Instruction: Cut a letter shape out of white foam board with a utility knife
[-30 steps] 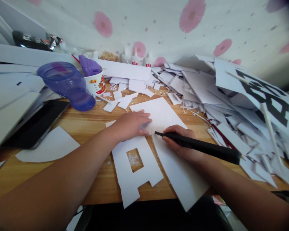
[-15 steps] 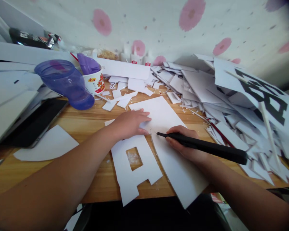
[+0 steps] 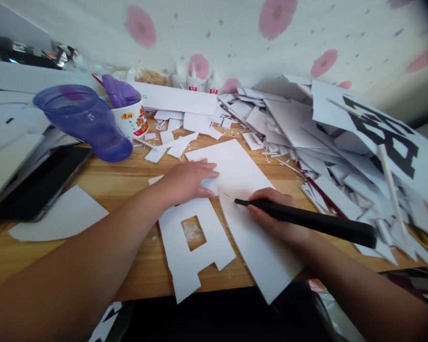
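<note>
The wooden surface (image 3: 121, 175) ran across the whole view, set against a wall (image 3: 235, 42) papered white with pink flowers; a great heap of white offcuts (image 3: 306, 133) covered its right and far side, and on top of the heap lay a sheet printed with a bold black character (image 3: 381, 128); at the left edge sat stacked white boards (image 3: 7, 152) with a dark flat tablet (image 3: 39, 185) lying partly under them, and a curved white scrap (image 3: 57, 223) lay in front of it. A purple plastic jug (image 3: 82, 121) lay tipped on its side just beside a printed paper cup (image 3: 130, 118) holding something purple. In the middle of the surface, a white foam board (image 3: 242, 209) reached from near the far scraps to past the near edge; joined to its left side was a cut-out letter shape (image 3: 190, 251) with a rectangular window through which the wood showed. The left hand (image 3: 187, 180) lay flat, fingers spread, pressing down where the board and the letter shape met; its grip was open, holding nothing. The right hand (image 3: 274, 216) rested on the board just to the right, its grip closed around a long black craft knife (image 3: 306, 221); the knife's tip touched the board near the left hand's fingertips (image 3: 212, 168), at the end of a short cut line.
</note>
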{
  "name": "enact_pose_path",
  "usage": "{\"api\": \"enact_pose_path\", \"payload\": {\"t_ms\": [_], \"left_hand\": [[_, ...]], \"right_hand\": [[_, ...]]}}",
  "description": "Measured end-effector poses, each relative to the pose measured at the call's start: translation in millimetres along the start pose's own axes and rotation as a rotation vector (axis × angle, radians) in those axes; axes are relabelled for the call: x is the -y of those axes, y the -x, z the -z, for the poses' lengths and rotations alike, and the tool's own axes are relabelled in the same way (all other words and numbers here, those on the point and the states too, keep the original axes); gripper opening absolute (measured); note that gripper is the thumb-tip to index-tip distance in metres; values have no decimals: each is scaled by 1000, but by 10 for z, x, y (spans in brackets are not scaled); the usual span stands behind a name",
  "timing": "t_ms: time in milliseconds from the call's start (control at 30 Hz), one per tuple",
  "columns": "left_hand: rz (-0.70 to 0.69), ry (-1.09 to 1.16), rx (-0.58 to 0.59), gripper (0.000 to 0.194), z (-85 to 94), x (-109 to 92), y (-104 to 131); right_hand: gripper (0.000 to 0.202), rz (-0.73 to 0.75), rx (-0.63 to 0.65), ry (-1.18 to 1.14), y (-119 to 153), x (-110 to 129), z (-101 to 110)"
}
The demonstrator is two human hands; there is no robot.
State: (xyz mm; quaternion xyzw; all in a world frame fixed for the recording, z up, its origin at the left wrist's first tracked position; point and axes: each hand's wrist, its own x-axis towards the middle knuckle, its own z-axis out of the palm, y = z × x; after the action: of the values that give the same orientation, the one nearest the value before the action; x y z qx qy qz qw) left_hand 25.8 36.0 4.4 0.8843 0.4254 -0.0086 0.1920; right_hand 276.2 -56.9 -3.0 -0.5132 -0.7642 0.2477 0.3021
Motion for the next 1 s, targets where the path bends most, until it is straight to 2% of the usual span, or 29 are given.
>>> {"api": "enact_pose_path", "payload": {"t_ms": [400, 500, 567, 700, 767, 867, 1000], "left_hand": [[0, -4, -12, 56, -14, 2, -2], [-9, -13, -15, 56, -22, 5, -3], [-19, -16, -19, 55, -27, 4, 1], [-28, -27, -31, 55, -33, 5, 28], [-42, -34, -49, 53, -42, 12, 47], [-82, -40, -93, 50, -72, 37, 71], [-112, -34, -137, 46, -116, 78, 87]], "right_hand": [[8, -15, 16, -30, 10, -45, 23], [12, -57, -39, -87, 19, -66, -6], [13, -104, -175, -228, 5, -73, -39], [13, -240, -627, -767, -96, -123, -47], [13, -315, -798, -949, -163, -194, 8], [6, -429, -934, -1078, -240, -326, 133], [10, -495, -991, -1131, -279, -417, 256]]}}
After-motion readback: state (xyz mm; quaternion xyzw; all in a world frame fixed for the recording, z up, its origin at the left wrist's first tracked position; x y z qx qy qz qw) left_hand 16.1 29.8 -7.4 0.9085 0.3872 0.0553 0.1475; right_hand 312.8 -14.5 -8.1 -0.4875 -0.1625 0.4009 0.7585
